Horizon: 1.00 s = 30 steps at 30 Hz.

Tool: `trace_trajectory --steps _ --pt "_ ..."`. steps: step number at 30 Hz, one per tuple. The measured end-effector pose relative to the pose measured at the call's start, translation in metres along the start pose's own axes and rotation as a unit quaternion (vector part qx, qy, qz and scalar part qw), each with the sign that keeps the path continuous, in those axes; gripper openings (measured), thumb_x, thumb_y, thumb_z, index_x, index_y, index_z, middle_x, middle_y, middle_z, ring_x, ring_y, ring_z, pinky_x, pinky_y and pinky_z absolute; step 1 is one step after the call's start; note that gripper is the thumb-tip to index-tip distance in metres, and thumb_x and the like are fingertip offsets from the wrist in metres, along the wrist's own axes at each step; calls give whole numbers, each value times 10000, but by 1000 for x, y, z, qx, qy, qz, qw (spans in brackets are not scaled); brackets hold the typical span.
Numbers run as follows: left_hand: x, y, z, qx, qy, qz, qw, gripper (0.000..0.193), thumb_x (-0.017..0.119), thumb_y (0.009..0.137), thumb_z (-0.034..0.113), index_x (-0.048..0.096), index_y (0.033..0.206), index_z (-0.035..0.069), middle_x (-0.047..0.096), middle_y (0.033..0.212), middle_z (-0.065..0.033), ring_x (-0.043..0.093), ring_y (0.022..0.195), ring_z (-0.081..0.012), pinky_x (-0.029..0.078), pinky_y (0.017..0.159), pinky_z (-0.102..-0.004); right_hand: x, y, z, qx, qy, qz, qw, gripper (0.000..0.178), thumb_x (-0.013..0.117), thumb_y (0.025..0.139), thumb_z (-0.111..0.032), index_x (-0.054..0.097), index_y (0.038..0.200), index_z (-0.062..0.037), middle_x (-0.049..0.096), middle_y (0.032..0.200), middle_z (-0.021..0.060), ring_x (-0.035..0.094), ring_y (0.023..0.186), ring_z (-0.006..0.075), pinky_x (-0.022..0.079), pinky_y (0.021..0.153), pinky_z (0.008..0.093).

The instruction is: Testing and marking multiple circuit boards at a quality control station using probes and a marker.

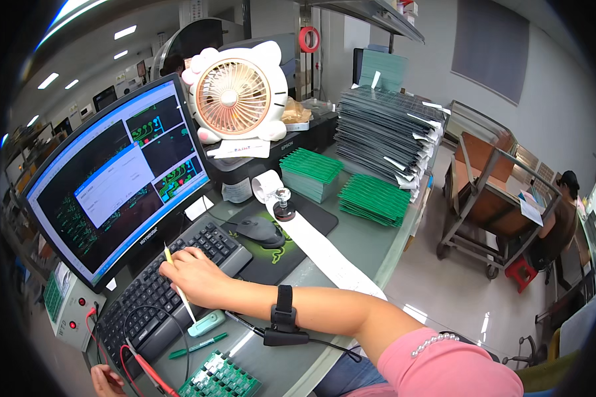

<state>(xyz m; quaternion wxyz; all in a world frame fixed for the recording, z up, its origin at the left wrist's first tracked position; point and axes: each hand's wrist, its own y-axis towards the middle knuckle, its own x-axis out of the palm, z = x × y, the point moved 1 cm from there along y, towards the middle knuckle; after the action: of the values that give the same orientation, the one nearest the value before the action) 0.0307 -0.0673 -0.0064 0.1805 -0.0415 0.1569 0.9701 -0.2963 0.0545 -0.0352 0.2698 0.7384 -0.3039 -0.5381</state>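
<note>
My right hand (195, 274) rests over the black keyboard (152, 324), its fingers closed round a slim yellow-and-white pen (186, 304). A black strap with a small box and a cable circles that wrist. At the lower left edge, my left hand (106, 382) shows only in part. Its fingers are loosely bent and apart, with nothing visible in them, beside a red test probe (153, 374) and its wires. Below the keyboard lie a pale green eraser-like block (206, 324), a green pen (197, 346) and a green circuit board panel (222, 380).
A monitor (119, 178) stands behind the keyboard, a white test box (69, 311) left of it. Right are a mouse (260, 231), paper strip (331, 258), black-handled stamp (283, 206), green board stacks (374, 200) and a tall panel stack (384, 132). A fan (235, 92) stands behind; a person (563, 218) sits far right.
</note>
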Motion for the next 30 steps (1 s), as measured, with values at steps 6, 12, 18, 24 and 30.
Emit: trace_trajectory --steps 6,12,18,24,30 --pt "2 -1 1 2 15 -3 1000 268 460 988 252 637 946 54 584 769 4 510 670 -78 360 602 -210 1 0 1 6 9 1 1000 290 636 791 -89 497 1043 -53 603 982 148 528 1071 318 342 980 475" --pt "3 -2 2 3 3 -12 1000 272 460 991 253 631 955 45 580 780 -3 514 693 -88 374 626 -216 3 0 1 9 -3 -11 1000 276 629 792 -96 501 1030 -42 602 981 154 526 1078 321 345 977 469" --pt "5 -2 2 13 6 -17 1000 269 460 992 247 632 949 45 580 778 -3 513 691 -87 381 632 -219 0 1 0 13 -16 -24 999 278 636 787 -97 508 1029 -45 607 990 151 529 1085 310 353 964 458" --pt "9 -5 6 -5 -9 -10 1000 258 454 988 227 635 936 50 585 771 -1 513 682 -82 371 620 -214 1 0 -1 11 -23 -34 999 302 656 798 -124 519 1059 -57 604 1019 144 531 1087 298 357 951 439" --pt "11 -8 14 -13 -8 -18 1000 251 447 988 197 632 929 39 579 782 -15 510 689 -98 403 648 -226 2 -2 0 -28 -34 7 999 285 639 821 -135 496 1055 -55 601 927 120 553 978 298 375 916 444"
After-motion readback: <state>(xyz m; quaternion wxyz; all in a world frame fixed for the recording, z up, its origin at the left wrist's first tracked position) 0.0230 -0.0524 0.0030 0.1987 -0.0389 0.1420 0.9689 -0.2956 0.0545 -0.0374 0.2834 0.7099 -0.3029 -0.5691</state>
